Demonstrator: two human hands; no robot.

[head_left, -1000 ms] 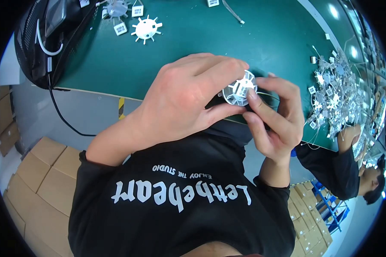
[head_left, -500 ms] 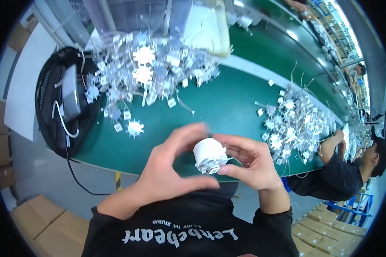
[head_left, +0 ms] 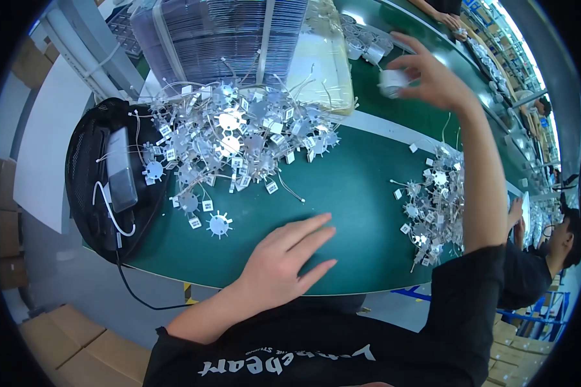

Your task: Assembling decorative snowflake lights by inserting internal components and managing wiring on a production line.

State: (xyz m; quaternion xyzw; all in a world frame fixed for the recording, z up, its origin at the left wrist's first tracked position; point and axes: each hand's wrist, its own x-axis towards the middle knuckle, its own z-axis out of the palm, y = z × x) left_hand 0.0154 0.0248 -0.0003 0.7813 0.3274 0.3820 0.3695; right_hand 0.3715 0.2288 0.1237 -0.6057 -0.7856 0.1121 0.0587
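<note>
My right hand (head_left: 436,77) reaches over the green belt at the far right. Its fingers grip a white cylindrical part (head_left: 392,82), slightly blurred, just short of a clear tray (head_left: 374,48). My left hand (head_left: 281,261) is spread, fingers apart and holding nothing, over the near part of the green table (head_left: 348,200). Beyond it and to the left lies a large heap of silvery star-shaped parts (head_left: 255,145) with thin wires and small white tags. One such loose star-shaped part (head_left: 219,224) sits nearest the left hand. A second heap (head_left: 439,200) is partly hidden by my right forearm.
At the left lies a black mesh-sided case (head_left: 84,187) with a grey box-shaped device (head_left: 121,171) and a white cable. A strapped stack of clear trays (head_left: 219,42) stands at the back. To the right, another person (head_left: 529,274) sits close by.
My right hand has moved forward and right, carrying the white cylindrical part away from my left hand. The left hand has shifted right and slightly down, no longer cupped beside the part.
</note>
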